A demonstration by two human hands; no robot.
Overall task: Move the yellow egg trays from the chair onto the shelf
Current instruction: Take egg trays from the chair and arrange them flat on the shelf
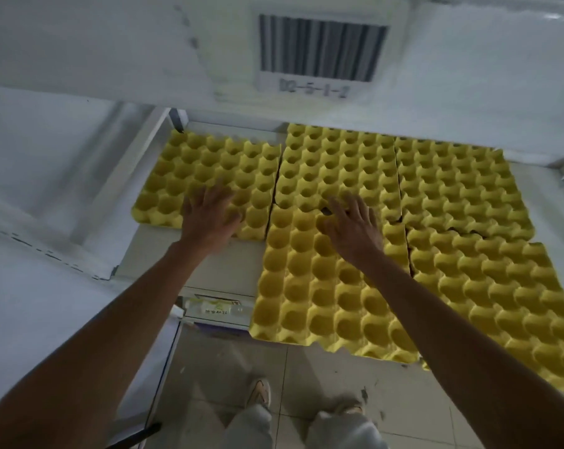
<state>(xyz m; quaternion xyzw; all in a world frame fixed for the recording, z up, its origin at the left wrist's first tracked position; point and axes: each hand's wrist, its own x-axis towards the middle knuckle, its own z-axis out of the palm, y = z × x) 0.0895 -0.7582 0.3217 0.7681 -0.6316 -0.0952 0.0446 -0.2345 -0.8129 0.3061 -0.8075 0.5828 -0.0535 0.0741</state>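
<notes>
Currently five dimpled yellow pulp egg trays (332,280) cover the white shelf (209,267), front ones overhanging its edge. Left grip (209,212) and right grip (355,228) released, palms flat on trays. Bare shelf front-left.

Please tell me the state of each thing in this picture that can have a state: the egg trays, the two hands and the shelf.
Back-left tray: flat on the shelf, cups empty.
Back-middle tray: flat, empty.
Back-right tray: flat, empty.
Front-middle tray: empty, front edge overhangs the shelf.
Front-right tray: empty, also overhangs.
Left hand: open, fingers spread on the back-left tray.
Right hand: open, on the front-middle tray.
Shelf: front-left spot bare.
</notes>
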